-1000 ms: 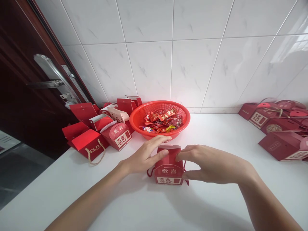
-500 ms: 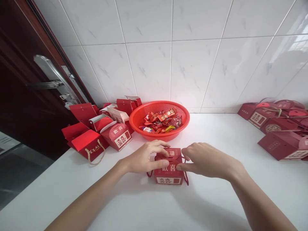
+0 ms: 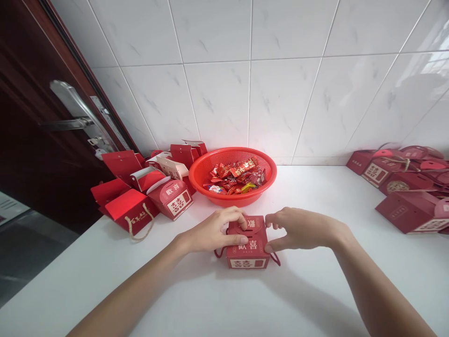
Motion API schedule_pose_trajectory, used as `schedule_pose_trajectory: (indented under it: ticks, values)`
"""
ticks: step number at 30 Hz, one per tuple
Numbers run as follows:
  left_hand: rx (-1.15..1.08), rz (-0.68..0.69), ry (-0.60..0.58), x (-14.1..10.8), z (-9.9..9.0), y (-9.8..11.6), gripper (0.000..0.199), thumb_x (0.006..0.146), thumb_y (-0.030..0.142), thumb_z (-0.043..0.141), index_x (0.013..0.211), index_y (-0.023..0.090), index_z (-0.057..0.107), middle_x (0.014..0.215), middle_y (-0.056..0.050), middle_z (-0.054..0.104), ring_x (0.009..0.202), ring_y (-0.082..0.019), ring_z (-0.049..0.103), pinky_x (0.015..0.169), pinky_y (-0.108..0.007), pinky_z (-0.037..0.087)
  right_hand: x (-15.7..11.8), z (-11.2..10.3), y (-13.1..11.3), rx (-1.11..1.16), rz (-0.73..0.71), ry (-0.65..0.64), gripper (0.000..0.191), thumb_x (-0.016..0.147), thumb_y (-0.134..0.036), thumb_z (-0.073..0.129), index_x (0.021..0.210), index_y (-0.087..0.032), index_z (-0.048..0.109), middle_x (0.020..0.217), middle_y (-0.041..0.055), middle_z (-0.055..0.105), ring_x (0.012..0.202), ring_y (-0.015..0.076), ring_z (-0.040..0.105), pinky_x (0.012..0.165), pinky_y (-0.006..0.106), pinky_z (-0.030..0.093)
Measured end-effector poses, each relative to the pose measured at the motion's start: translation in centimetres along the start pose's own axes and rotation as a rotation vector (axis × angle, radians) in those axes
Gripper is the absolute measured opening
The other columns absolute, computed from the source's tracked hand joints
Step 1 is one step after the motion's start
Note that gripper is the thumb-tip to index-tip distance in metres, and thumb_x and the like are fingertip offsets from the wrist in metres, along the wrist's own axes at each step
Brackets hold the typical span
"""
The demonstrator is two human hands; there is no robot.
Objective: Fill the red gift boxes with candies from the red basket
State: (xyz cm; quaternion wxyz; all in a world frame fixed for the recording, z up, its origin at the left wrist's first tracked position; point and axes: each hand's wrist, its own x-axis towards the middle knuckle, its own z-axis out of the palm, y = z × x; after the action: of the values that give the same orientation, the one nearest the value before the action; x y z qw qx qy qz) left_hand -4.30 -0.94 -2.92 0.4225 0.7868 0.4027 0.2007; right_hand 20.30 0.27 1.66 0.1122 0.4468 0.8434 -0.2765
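Observation:
A small red candy box (image 3: 247,263) with white lettering stands on the table in front of me, its two top flaps folded inward with slots showing. Cord handles hang at both of its sides. My left hand (image 3: 221,228) holds the box's top from the left, thumb on the near flap and fingers on the far one. At the right side, my right hand (image 3: 293,231) has its thumb and fingers apart, the thumb by the near right edge close to the red cord (image 3: 275,259). Whether that thumb touches the box, I cannot tell.
Behind the box is a red plastic basket (image 3: 233,200) of wrapped candies (image 3: 242,180). Several red boxes (image 3: 135,213), some with lids up, crowd the left. More boxes (image 3: 407,213) are piled at the right. A tiled wall (image 3: 217,103) backs the table; a dark door (image 3: 31,93) is left.
My right hand has drawn back a little to the right from the flaps, uncovering more of the box top. My left hand stays on the box, with its fingers slightly more bent.

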Motion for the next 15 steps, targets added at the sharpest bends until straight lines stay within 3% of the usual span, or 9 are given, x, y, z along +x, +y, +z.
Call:
schedule_pose_trajectory:
  ticks: [3,7,9,12,15]
  values:
    - [-0.03,-0.002,0.001,0.1,0.2,-0.2,0.03,0.084,0.047,0.074,0.09,0.02,0.062,0.121,-0.009,0.062,0.11,-0.026,0.062,0.081,-0.033,0.054,0.3,-0.5,1.2,0.073,-0.005,-0.024,0.06,0.076,-0.061,0.074,0.124,-0.025,0.065,0.119,0.0096,0.069,0.101,0.0304,0.066,0.07,0.035,0.05]
    - [-0.047,0.0,0.017,0.1,0.4,-0.5,0.029,0.083,0.045,0.075,0.09,0.02,0.062,0.116,-0.008,0.062,0.103,-0.024,0.063,0.081,-0.033,0.054,2.3,-0.2,2.9,0.144,-0.076,-0.104,0.061,0.067,-0.057,0.083,0.119,-0.025,0.072,0.122,0.0077,0.071,0.116,0.0317,0.062,0.086,0.036,0.051]
    - [-0.053,-0.009,0.023,0.1,0.5,-0.6,0.029,0.082,0.043,0.076,0.089,0.02,0.061,0.114,-0.007,0.062,0.101,-0.023,0.063,0.08,-0.033,0.054,3.7,0.2,3.8,0.238,-0.185,-0.143,0.051,0.067,-0.054,0.084,0.107,-0.023,0.076,0.112,0.0067,0.075,0.113,0.0295,0.064,0.09,0.035,0.05]
    - [-0.052,-0.022,0.024,0.2,0.5,-0.7,0.029,0.08,0.042,0.077,0.087,0.02,0.061,0.111,-0.006,0.062,0.1,-0.023,0.063,0.08,-0.032,0.054,4.9,0.5,5.2,0.412,-0.322,-0.19,0.04,0.071,-0.054,0.081,0.082,-0.016,0.075,0.088,0.0043,0.076,0.091,0.0227,0.068,0.091,0.035,0.05]
    - [-0.042,-0.007,0.037,0.2,0.5,-0.7,0.029,0.08,0.042,0.078,0.087,0.02,0.061,0.111,-0.007,0.063,0.1,-0.023,0.064,0.08,-0.032,0.054,4.5,0.1,5.7,0.508,-0.361,-0.167,0.04,0.075,-0.052,0.079,0.078,-0.013,0.072,0.078,0.0032,0.073,0.079,0.0186,0.067,0.084,0.034,0.053]
